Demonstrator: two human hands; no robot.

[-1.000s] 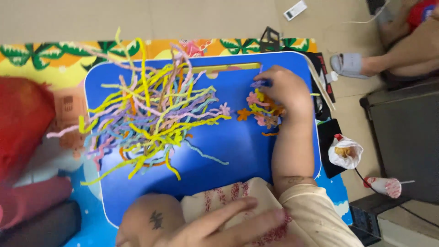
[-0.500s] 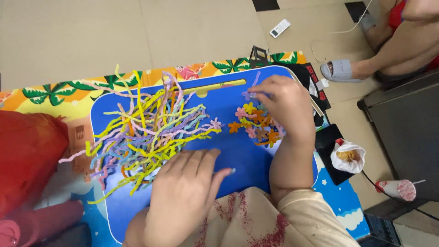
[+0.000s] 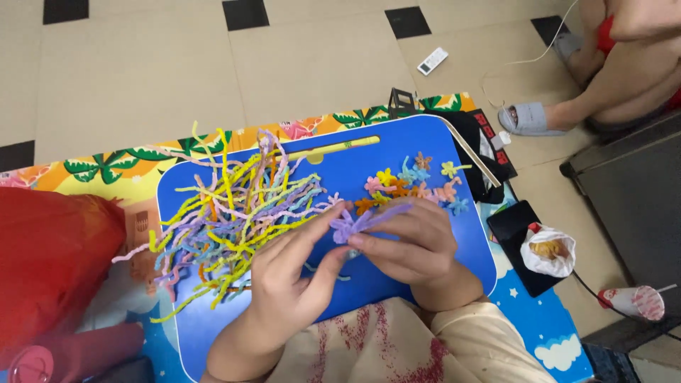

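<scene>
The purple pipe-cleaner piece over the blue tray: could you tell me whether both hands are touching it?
Touching. The head view shows the left hand and right hand both pinching the purple pipe-cleaner piece.

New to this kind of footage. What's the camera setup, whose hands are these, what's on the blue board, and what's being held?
There is no machine here: a person works with two bare hands, and the single picture comes from a camera worn on their head, looking down.

The left hand and right hand meet over a blue lap tray and together pinch a purple pipe-cleaner piece, bent into a small flower-like shape.

On the tray's left lies a loose pile of pipe cleaners in yellow, purple, pink and blue. To the right sits a cluster of small finished flower shapes in several colours.

The tray rests over a colourful play mat on a tiled floor. Another person's sandalled foot shows at upper right.
</scene>
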